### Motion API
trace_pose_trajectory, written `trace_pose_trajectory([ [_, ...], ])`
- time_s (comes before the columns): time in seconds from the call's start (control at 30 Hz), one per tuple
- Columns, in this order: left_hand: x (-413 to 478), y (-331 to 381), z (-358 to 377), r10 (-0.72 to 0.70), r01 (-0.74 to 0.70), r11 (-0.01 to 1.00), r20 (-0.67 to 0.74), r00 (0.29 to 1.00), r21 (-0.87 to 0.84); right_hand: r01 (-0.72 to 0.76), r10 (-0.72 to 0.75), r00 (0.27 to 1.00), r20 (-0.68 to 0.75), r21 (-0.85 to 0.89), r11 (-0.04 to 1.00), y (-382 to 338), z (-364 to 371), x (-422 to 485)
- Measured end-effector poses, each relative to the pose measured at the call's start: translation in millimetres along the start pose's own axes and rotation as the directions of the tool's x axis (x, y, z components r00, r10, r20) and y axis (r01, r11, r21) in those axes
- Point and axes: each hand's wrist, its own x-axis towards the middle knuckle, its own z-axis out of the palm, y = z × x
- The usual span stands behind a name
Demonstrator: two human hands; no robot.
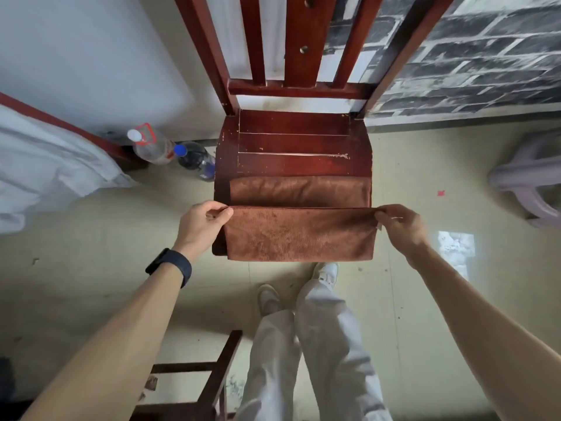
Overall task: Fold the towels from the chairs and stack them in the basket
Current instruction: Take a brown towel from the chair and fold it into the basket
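Trousers (306, 354) and pale shoes (268, 299) are nearest, planted just short of the chair, with the dark frame of a 2nd wooden seat (218, 366) at my lower left. Beyond them, my left hand (202, 221), a black band (171, 265) on its wrist, pinches the left corner of the brown towel (299, 235) between thumb and curled fingers. My right hand (400, 224) pinches the right corner the same way.

I hold the 2 corners apart so the top edge runs taut and straight between them, which I judge keeps the fold square. The near panel hangs from that edge over the front of the red chair seat (291, 141), while a far strip of the towel lies flat on the seat, using the wood as a folding board.

The fold looks half made; the next move would be to lay the held edge onto the far strip. No basket shows here. Farther off, 2 plastic bottles (151, 144) stand on the floor just left of the seat, and the slatted chair back (299, 89) rises against the wall.
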Motion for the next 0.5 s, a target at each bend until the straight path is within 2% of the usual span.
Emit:
trace_pose_trajectory([
  [0.17,62,-4,24,-0.094,0.086,0.983,-0.041,0.995,-0.160,0.050,-0.049,0.997,-0.055,0.011,0.999,-8,23,54],
  [0.27,85,0,36,-0.072,0.062,0.992,-0.082,0.994,-0.111,0.050,-0.047,0.995,-0.089,0.034,0.998,-4,36,78],
  [0.37,99,0,45,-0.061,0.053,0.996,-0.120,0.991,-0.065,0.060,-0.064,0.990,-0.123,-0.031,0.998,-2,46,93],
  [0.5,109,0,54,-0.068,0.070,0.998,-0.189,0.980,0.003,0.049,-0.055,0.979,-0.196,-0.035,0.998,-6,53,100],
])
